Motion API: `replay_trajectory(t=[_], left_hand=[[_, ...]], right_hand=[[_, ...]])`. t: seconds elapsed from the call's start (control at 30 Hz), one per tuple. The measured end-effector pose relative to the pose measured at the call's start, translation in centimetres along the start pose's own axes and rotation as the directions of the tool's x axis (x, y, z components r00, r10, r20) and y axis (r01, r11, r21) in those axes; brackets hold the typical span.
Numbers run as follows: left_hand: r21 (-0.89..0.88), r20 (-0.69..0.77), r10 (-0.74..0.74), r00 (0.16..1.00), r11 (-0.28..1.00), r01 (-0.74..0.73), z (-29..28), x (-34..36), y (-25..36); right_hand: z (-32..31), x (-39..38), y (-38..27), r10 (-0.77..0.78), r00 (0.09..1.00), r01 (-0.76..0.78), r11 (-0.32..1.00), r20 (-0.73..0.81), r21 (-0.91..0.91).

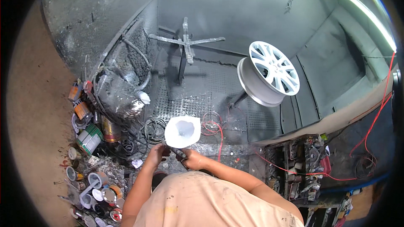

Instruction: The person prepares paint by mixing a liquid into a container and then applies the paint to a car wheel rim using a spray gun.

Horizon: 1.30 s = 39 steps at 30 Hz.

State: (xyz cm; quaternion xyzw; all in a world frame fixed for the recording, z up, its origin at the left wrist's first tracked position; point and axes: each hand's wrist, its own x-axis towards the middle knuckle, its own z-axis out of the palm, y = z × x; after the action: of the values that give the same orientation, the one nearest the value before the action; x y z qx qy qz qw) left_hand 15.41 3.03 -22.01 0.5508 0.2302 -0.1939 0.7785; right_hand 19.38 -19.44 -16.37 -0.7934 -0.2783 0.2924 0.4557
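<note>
left hand [156,154], right hand [192,159], both hands gripping, close together

You wore a pale peach, short-sleeved shirt, loose across your shoulders and flecked with small dark spots and smudges. Your forearms were bare from the sleeve ends down, and your left hand [156,154] and right hand [194,159] carried no gloves.

dim booth lit by a glaring strip light [357,6] upper right; edges bend, perhaps slightly hazy.

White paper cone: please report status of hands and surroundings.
Left hand and right hand at base of white paper cone. Silver wheel rim apart, on stand.
</note>
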Motion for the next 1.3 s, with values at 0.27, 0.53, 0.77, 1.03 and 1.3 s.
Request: replay_trajectory(t=[0.27, 0.53, 0.77, 1.03, 1.3], left_hand=[[0.212, -0.223, -0.191, 0.956, 0.948, 0.239, 10.1, -1.3, -2.8], [0.196, -0.207, -0.213, 0.955, 0.947, 0.254, 12.4, -1.9, -6.2], [0.244, -0.209, -0.22, 0.953, 0.932, 0.268, 10.8, -3.9, -6.7], [0.67, -0.218, 0.03, 0.975, 0.731, 0.128, 5.4, -8.1, -10.2], [0.75, -0.385, 0.789, 0.478, 0.57, -0.336, 5.4, -25.5, -7.7]], right_hand=[[-2.0, -5.1, 8.3, -0.115, 0.993, 0.116, 0.991, 0.023, -0.074], [-5.7, -7.7, 7.1, 0.003, 0.976, 0.014, 0.997, 0.216, -0.077], [-5.1, -8.2, 4.9, 0.018, 0.963, 0.005, 0.996, 0.268, -0.084], [-0.7, -7.4, 3.2, -0.019, 0.922, 0.098, 0.978, 0.388, -0.186], [8.0, -4.5, -0.9, -0.014, 0.751, 0.014, 1.0, 0.661, 0.006]])
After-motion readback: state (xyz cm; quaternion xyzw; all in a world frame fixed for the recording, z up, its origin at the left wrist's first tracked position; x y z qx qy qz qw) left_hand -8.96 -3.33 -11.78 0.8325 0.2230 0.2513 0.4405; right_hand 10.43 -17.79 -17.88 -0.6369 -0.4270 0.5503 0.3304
